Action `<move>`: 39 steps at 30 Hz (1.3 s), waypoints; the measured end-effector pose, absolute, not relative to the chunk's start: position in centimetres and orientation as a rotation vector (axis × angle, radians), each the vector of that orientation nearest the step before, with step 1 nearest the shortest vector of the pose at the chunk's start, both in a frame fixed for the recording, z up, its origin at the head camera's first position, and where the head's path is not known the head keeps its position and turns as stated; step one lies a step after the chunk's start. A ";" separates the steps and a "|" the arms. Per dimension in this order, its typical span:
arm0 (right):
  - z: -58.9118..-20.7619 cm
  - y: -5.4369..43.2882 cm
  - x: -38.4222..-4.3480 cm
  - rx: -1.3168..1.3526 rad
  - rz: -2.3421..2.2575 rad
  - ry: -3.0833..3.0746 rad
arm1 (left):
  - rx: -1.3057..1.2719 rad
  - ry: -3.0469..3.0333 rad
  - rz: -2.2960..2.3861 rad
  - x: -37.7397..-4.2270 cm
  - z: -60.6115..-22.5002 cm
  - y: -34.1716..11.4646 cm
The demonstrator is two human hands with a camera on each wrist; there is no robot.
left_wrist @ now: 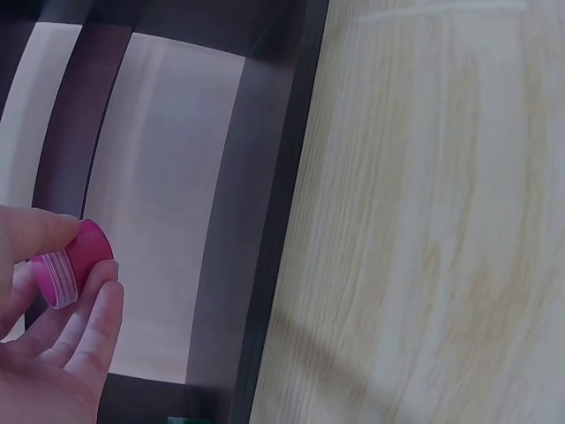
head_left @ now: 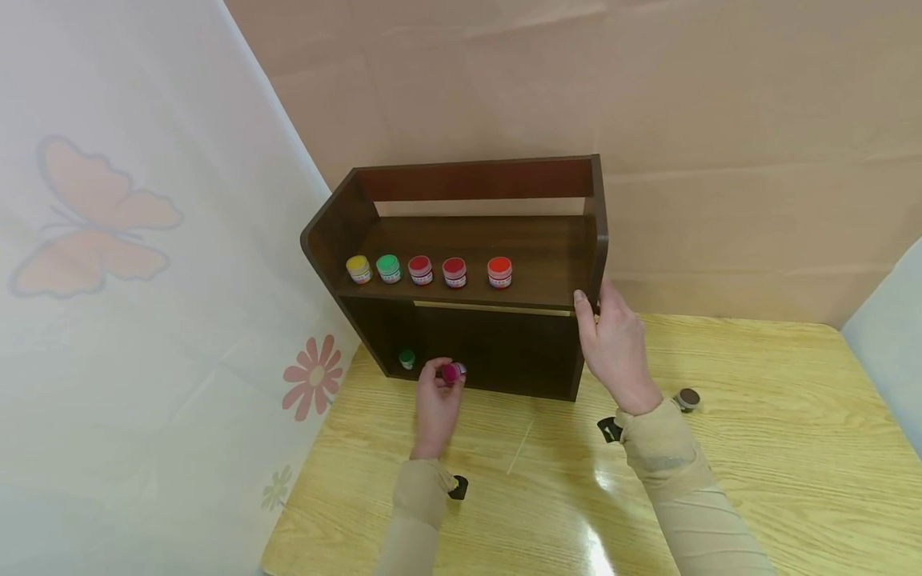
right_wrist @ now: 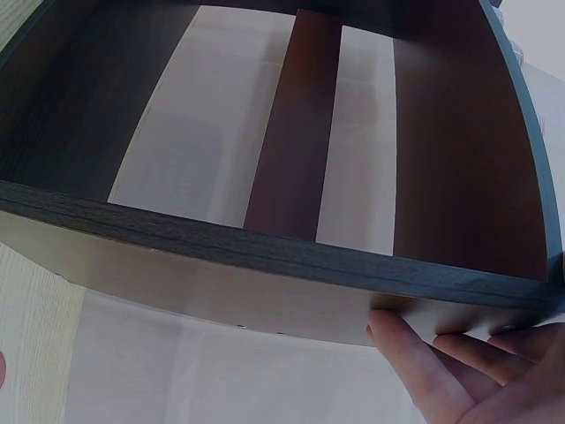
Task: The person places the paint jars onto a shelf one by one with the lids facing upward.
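My left hand (head_left: 436,412) pinches a small magenta paint jar (left_wrist: 88,252) between thumb and fingers, tilted, at the front of the lower compartment of a dark brown wooden shelf (head_left: 497,298). Just left of it, a dark green paint jar (head_left: 406,359) stands in that same compartment. On the shelf's right side panel, my right hand (head_left: 618,348) grips the edge, its thumb on the front and its fingers (right_wrist: 415,358) along the outer face. A row of jars lines the upper board: yellow (head_left: 358,270), light green (head_left: 389,269), two red (head_left: 421,270) and orange-red (head_left: 500,273).
A dark brown-lidded jar (head_left: 688,399) lies on the wood-grain table (head_left: 778,448), right of the shelf and beside my right forearm. Brown paper (head_left: 756,160) covers the wall behind. A pale curtain (head_left: 180,336) with printed flowers and a butterfly hangs at the left.
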State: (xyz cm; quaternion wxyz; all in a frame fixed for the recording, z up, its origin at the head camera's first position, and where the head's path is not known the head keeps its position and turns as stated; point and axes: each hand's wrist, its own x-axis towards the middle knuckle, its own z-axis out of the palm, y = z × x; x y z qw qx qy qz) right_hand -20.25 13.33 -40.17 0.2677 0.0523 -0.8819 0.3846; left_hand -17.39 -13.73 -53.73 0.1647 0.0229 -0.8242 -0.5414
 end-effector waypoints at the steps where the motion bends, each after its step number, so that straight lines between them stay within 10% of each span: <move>1: -40.2 13.3 -20.3 0.141 1.036 -2.380 | 0.073 -2.349 -1.543 -17.4 -53.6 -13.8; 39: -39.9 13.3 -20.1 0.140 1.055 -2.377 | 0.110 -2.401 -1.353 -19.1 -52.9 -16.2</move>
